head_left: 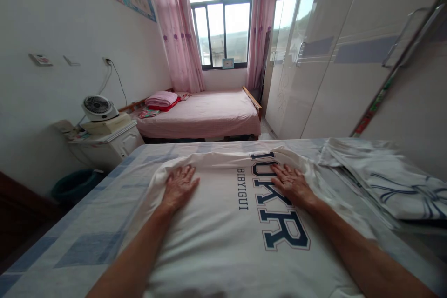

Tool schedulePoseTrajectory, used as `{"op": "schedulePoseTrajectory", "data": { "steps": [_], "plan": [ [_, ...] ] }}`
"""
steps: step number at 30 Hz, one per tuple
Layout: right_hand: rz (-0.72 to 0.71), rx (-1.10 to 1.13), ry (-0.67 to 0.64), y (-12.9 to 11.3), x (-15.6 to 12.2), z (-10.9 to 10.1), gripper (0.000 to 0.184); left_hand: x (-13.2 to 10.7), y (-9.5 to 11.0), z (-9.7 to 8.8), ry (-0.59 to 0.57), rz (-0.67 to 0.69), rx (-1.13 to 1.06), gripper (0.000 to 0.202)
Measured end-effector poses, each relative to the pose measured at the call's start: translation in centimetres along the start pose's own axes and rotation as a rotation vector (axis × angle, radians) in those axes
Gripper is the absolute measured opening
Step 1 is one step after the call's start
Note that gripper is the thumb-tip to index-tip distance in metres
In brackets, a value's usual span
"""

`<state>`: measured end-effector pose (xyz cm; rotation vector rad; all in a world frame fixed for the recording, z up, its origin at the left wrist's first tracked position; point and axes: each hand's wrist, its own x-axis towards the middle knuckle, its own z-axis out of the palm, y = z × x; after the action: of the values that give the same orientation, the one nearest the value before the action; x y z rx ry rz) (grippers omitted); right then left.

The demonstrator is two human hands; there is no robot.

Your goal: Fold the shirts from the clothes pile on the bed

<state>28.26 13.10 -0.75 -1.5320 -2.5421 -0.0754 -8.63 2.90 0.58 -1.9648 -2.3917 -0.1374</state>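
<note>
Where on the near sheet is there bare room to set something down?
The blue-and-white sheet is barest left of the white printed garment; a thin strip runs beyond its far edge. The middle is taken by the garment, under the left fingers and right fingers; the right side is crowded with folded clothes.

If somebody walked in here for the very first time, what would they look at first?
Probably the white shirt on the near bed, with big dark letters across it and the person's left hand and right hand pressed flat on top. Next might be the bright window straight ahead, between pink curtains, with a pink-covered bed below it.
</note>
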Motion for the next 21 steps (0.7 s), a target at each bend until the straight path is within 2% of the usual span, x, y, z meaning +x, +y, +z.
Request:
{"op": "schedulePoseTrajectory", "data": {
  "steps": [2,4,16,21],
  "plan": [
    [0.007,-0.028,-0.001,1.4,0.0,0.2,0.057,0.4,-2.2,0.1,0.004,-0.112,0.029,0.057],
    [-0.018,-0.038,0.011,1.7,0.1,0.4,0.056,0.7,-3.0,0.1,0.006,-0.170,0.036,0.058],
    [-0.057,0.001,0.068,1.4,0.3,0.6,0.054,0.9,-2.7,-0.1,0.009,-0.178,0.072,0.059],
    [-0.054,0.061,0.099,1.2,0.3,-0.1,0.049,1.0,-2.9,0.3,0.033,-0.163,0.055,0.058]
  ]
}}
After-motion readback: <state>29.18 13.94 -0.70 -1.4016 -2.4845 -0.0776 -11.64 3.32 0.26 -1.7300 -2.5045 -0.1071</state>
